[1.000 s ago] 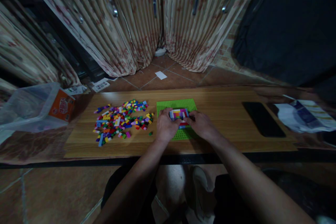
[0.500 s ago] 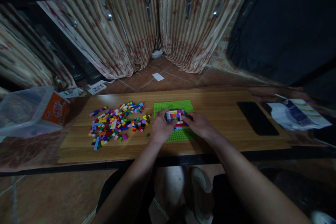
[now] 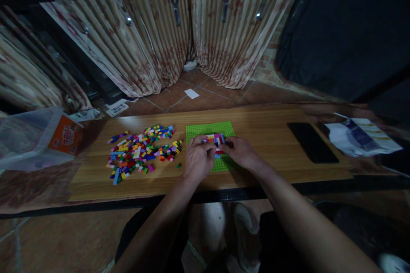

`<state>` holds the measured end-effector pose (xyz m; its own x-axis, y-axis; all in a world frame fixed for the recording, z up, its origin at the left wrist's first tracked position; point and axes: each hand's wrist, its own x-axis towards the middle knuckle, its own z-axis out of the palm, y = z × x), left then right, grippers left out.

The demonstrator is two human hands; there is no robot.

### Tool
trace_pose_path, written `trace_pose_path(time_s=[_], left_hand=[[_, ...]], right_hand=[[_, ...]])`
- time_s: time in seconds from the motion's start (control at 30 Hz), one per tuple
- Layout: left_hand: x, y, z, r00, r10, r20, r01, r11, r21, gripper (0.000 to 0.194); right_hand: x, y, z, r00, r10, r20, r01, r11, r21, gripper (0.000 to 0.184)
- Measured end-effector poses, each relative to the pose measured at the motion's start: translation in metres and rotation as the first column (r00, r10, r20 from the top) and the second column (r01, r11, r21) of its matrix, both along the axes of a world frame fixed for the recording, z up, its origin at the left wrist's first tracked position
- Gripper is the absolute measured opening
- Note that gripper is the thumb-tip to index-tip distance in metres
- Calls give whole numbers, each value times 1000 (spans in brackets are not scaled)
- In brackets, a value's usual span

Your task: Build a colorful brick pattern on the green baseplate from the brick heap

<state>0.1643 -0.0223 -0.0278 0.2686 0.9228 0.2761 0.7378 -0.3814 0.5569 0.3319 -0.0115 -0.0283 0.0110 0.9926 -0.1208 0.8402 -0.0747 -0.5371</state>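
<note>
A green studded baseplate (image 3: 209, 128) lies on the wooden board, with a low build of multicoloured toy bricks (image 3: 218, 139) on its middle. My left hand (image 3: 199, 158) is closed around the left side of the build, its thumb reaching over the top. From the right, my right hand (image 3: 241, 152) grips the other side, with thumb and fingers bent close together. The two thumbs nearly meet over the bricks. My hands hide much of the build's sides and near part. Whether a loose brick sits between the fingertips cannot be made out.
Left of the baseplate spreads a pile of loose toy bricks (image 3: 137, 152) on the wooden board (image 3: 269, 136). A clear plastic tub (image 3: 28, 140) with an orange label stands at far left. On the right lie a black phone-like slab (image 3: 312, 143) and a crumpled plastic packet (image 3: 361, 136).
My left hand has shifted over the build, and its fingers now cover more of the left part. My right fingers have moved slightly inward. The whole view has shifted a little.
</note>
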Motion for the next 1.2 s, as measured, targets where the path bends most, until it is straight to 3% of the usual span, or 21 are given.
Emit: trace_pose_path(time_s=[0.3,0.73,0.83,1.0,1.1,1.2], left_hand=[[2,6,-1,998,33,60,-30,998,-52,17],[-6,6,-6,988,-152,37,153,988,-12,21],[-8,3,-10,990,-136,46,135,990,34,19],[-16,1,-11,988,-140,70,135,989,62,28],[-23,1,-7,993,-106,47,103,993,64,34],[-26,-3,-2,995,-103,-10,104,991,86,33]], right_hand=[[0,0,-1,998,17,-58,-17,1000,9,27],[-1,1,-10,987,-15,-158,18,1000,17,26],[5,2,-12,946,-40,-321,26,999,-47,30],[10,2,-8,808,-250,-534,157,964,-213,38],[9,4,-4,813,-269,-517,177,959,-221,34],[9,6,-1,853,-197,-484,115,974,-195,30]])
